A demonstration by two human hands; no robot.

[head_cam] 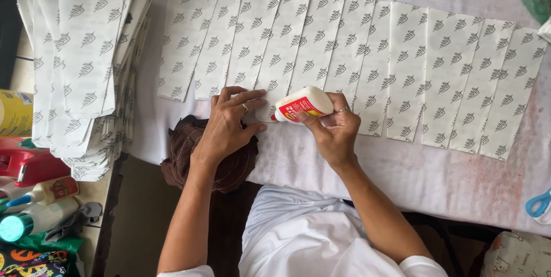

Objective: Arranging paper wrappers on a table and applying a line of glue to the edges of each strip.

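The glue bottle (301,105) lay sideways in the right hand (333,130), fingers closed around it, its nozzle at the lower edge of a printed paper strip (282,47). The left hand (229,125) pressed flat, fingers spread, on that strip's bottom edge just beside the nozzle. More strips (442,76) lay overlapped in a row on the white table cloth (413,168), with a stack (86,64) well to the left.

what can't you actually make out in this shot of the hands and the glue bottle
Head view, the only one:
- Tip of the glue bottle: covered by the left hand and the bottle itself, so any glue on the paper strip is unseen.
- Right hand palm: turned away.
- Brown cloth: partly under the left hand.
- Scissors: cut off by the right edge.
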